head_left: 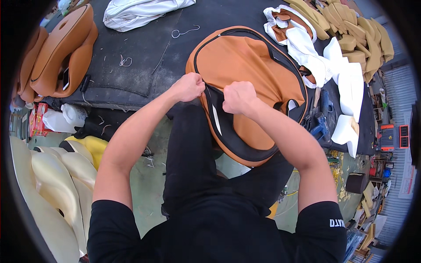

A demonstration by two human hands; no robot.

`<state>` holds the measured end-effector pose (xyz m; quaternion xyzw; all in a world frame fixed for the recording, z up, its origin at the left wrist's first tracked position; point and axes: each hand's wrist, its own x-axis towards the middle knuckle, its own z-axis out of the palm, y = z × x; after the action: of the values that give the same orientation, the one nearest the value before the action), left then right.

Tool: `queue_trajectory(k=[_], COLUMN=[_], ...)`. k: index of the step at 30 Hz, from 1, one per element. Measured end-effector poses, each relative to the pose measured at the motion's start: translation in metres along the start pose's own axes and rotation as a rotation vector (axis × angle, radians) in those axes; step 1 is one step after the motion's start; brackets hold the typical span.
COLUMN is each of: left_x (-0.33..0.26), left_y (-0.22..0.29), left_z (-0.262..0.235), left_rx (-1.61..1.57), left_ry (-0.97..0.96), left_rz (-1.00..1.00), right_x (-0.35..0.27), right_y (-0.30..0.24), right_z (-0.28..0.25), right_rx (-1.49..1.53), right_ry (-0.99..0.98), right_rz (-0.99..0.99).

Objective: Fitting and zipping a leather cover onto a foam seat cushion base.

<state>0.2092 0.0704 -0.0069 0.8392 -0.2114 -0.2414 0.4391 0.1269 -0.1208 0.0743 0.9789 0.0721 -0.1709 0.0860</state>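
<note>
Here, closest in: both forearms come up from the lower edge and meet at the near edge of the tan leather-like seat cover with black piping and black border band (pixel 245 70). Left hand (pixel 188 87) and right hand (pixel 239 97) sit side by side, almost touching, fingers curled tight into fists that pinch the cover's black edge between them. The left hand is on the cover's left rim, the right on the black band just beside it; neither is clearly nearer.

The cover lies directly ahead of the fingers, half on the dark counter (pixel 131 44), half hanging over its near edge toward the person's legs. Its long axis runs from near to far, tilting slightly right.

Left, below counter level: cream moulded foam cushions (pixel 52 184), a white plastic jug (pixel 70 116), a red printed packet (pixel 38 119) beside it.

Right of the cover: a blue hand tool (pixel 322 122), white fabric pieces (pixel 346 87).

Far: finished tan seat shells (pixel 57 52) at left, a white cover bundle (pixel 140 13), stacked tan foam blocks (pixel 359 30) at right.
</note>
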Motion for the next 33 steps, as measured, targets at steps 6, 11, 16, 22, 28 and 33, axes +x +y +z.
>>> queue_trajectory(k=[6,11,16,22,28,33], left_x=[-0.006,-0.011,-0.015,-0.045,-0.055,-0.047], left_y=[0.005,0.003,0.026,0.034,0.042,0.025], left_z=[-0.010,-0.016,0.007,0.040,0.052,0.060], left_rx=[0.404,0.464,0.642,0.616,0.617,0.553], left_ry=[-0.045,-0.086,-0.224,-0.278,-0.221,-0.107], left_rz=[0.206,0.351,0.421,0.350,0.270,0.312], right_x=[-0.013,-0.022,-0.026,-0.031,-0.063,-0.059], right_y=[-0.020,-0.023,-0.018,-0.024,-0.013,-0.006], right_z=[-0.007,0.021,0.040,0.060,0.077,0.067], right_rx=[-0.016,0.090,0.157,0.166,0.217,0.263], right_ry=[-0.229,-0.087,0.061,0.116,0.199,0.306], right_rz=[-0.297,-0.296,-0.259,-0.225,-0.029,-0.123])
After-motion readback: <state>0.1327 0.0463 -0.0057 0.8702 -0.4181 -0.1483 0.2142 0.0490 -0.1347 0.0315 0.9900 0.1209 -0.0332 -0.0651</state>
